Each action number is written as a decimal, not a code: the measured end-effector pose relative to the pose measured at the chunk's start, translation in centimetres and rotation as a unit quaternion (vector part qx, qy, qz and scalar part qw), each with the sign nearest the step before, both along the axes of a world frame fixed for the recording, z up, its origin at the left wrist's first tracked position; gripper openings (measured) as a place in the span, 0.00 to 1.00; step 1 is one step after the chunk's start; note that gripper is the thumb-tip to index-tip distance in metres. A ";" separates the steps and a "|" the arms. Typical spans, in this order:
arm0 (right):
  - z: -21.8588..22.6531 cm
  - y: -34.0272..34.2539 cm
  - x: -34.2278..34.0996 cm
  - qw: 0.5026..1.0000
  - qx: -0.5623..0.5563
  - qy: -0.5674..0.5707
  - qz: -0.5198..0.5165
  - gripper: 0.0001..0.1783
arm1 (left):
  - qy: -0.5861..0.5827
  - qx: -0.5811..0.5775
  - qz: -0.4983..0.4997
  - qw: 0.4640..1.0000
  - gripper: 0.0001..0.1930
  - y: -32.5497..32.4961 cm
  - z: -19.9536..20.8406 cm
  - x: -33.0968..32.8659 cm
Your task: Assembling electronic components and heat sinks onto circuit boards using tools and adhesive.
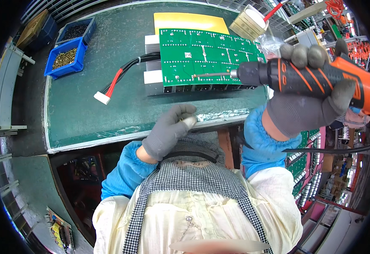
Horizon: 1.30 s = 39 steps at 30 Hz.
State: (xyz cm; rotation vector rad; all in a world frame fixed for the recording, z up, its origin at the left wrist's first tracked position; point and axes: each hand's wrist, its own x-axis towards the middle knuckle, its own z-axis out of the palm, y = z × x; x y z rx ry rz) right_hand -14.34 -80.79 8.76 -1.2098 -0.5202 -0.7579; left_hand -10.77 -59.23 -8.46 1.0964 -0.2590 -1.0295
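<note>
My gloved right hand grips an orange and black electric screwdriver, its fingers wrapped round the body. The long bit points left, its tip over the green circuit board; whether it touches a screw there, I cannot tell. The board lies on silver heat sinks, with a black and red cable running left to a white connector. At the bench's near edge, my gloved left hand is closed, thumb against curled fingers. A tiny brass-coloured bit shows between them, too small to name.
A blue bin of brass screws and another bin of dark small parts stand at the left of the green bench. Behind the board lie a yellow sheet and a round container. A black cord runs right.
</note>
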 end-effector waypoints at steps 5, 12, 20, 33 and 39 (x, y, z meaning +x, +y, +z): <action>-0.9 0.3 3.3 1.000 -0.003 -0.003 0.006 0.38 | 0.220 -0.075 0.014 0.972 0.17 0.0 -1.3 -0.2; -1.2 1.8 5.2 0.998 0.002 0.032 0.052 0.40 | 0.218 -0.060 0.007 0.974 0.14 0.4 -0.3 0.8; 3.6 3.9 7.0 0.966 -0.118 0.222 -0.057 0.36 | 0.145 -0.125 -0.018 0.981 0.18 0.2 -1.7 0.9; 3.0 8.7 8.8 0.949 -0.028 0.295 -0.104 0.27 | 0.232 -0.159 -0.001 0.960 0.12 0.8 -1.0 1.2; 3.5 3.4 5.8 0.990 -0.028 0.136 0.035 0.23 | 0.290 -0.203 -0.020 0.935 0.13 1.3 -1.9 1.1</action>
